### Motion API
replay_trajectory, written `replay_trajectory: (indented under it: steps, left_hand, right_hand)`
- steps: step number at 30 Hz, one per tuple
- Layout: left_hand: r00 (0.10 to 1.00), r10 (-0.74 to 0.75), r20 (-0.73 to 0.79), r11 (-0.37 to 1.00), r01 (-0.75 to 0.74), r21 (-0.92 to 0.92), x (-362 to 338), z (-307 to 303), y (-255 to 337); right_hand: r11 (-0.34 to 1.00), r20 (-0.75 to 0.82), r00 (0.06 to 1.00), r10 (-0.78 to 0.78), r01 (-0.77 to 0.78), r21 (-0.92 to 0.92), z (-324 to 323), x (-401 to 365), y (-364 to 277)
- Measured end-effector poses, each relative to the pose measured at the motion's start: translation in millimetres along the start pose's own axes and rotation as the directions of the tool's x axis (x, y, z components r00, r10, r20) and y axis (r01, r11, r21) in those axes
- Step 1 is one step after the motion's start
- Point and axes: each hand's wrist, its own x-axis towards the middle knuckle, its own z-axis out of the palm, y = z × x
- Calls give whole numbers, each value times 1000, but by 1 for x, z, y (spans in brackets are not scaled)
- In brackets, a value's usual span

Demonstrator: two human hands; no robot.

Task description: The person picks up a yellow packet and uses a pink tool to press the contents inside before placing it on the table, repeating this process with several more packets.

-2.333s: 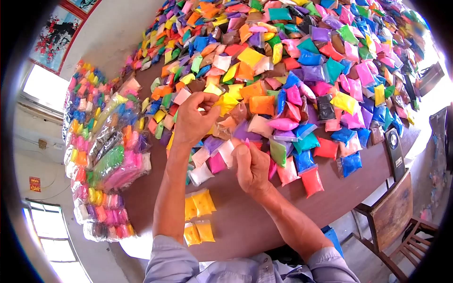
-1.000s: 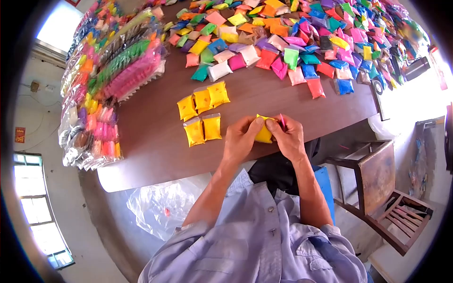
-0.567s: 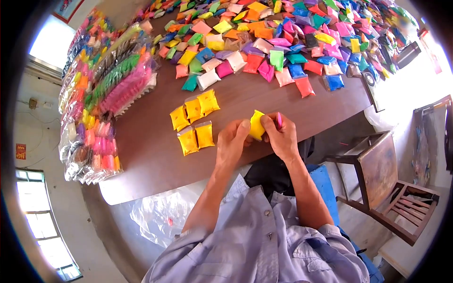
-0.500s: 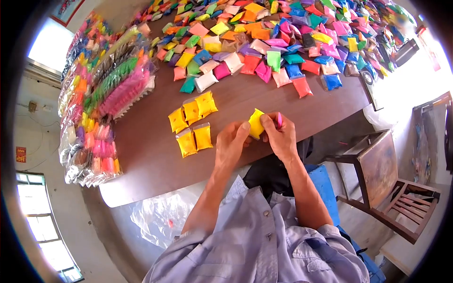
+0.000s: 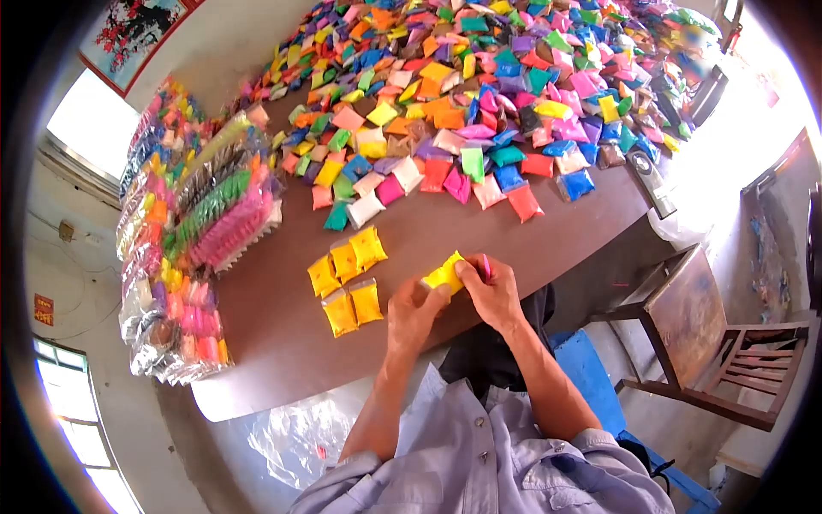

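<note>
A small yellow packet [image 5: 443, 273] is pinched between my two hands over the table's near part. My left hand [image 5: 414, 313] grips its lower left end, and my right hand [image 5: 492, 293] holds its upper right side with thumb and fingers. Something pink [image 5: 487, 267] shows at the right hand's fingers; what it is cannot be made out. To the left of my hands, several yellow packets [image 5: 365, 301] lie close together in two rows on the brown table [image 5: 265, 343].
Many colourful packets [image 5: 445, 176] cover the table's far side. Bundled clear bags of coloured packets [image 5: 224, 218] are piled at the left. At the right are a wooden chair [image 5: 685, 321] and a blue stool [image 5: 591, 377]. Clear plastic [image 5: 300, 433] lies below the table edge.
The camera view has shifted, so the table appears lower. The yellow packet between my hands is now tilted more to the side, still held by both.
</note>
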Motion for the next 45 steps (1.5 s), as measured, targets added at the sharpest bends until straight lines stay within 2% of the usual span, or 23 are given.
replay_trajectory:
  steps: [3,5,7,8,10,12,14,15,17,19,23,27,29,32,33,35,38,41,43,45]
  left_hand:
    - [998,24,60,998,-28,58,-1,0,0]
    - [998,44,47,996,-48,81,4,-3,-10]
    - [998,33,57,989,-40,140,5,-6,-13]
    - [998,37,56,989,-44,139,5,-6,-13]
    - [998,-28,48,999,27,20,3,-6,-8]
    - [995,-22,97,1000,21,5,4,-11,-14]
    - [989,-18,145,1000,20,-11,4,-13,-17]
    - [989,-19,145,1000,21,-11,1,-12,-10]
    - [990,-19,140,1000,21,-15,1,-10,-9]
    - [991,78,104,997,-79,-2,1,-5,-16]
    - [997,42,68,997,-37,-74,2,-2,-13]
    - [996,35,81,992,-25,-121,6,-6,-20]
    - [996,28,90,991,-16,-136,5,-8,-20]
    - [990,43,132,997,-34,-67,4,-11,-16]
    - [990,11,138,998,-2,-60,4,-12,-16]
    - [990,-23,142,998,31,-56,4,-12,-14]
    - [995,-54,84,986,67,-151,3,-5,-8]
    - [1000,-29,6,988,30,-154,4,1,-7]
    - [998,51,-35,952,-59,-302,4,4,-8]
    - [999,34,-14,968,-37,-248,3,-3,-5]
  right_hand:
    - [1000,-7,1000,-12,12,25,1,1,14]
    - [999,13,1000,16,-16,30,-1,2,17]
    - [999,88,996,-7,3,49,-1,2,13]
    - [998,139,990,36,-30,-47,-4,3,11]
    - [999,159,987,9,-1,-51,-5,7,12]
    - [998,178,984,-12,23,-57,-6,8,10]
    - [998,212,976,49,-42,-41,-7,7,2]
    - [998,214,975,49,-41,-44,-7,7,4]
    - [994,106,992,72,-80,75,-3,6,11]
    - [993,83,993,80,-86,79,-3,3,17]
    - [994,32,996,87,-89,58,1,1,9]
    - [999,87,995,48,-48,-4,-4,3,9]
    - [992,130,988,78,-65,-106,-5,2,2]
    - [981,179,978,110,-78,-179,-5,3,-3]
    - [980,180,977,111,-78,-183,-5,3,0]
    - [992,142,982,123,-121,-24,-5,3,8]
    - [996,73,994,85,-88,29,-2,1,12]
    - [994,80,991,105,-102,-37,-6,2,13]
    - [989,116,986,121,-110,-96,-8,4,8]
    - [981,154,978,141,-118,-155,-8,5,2]
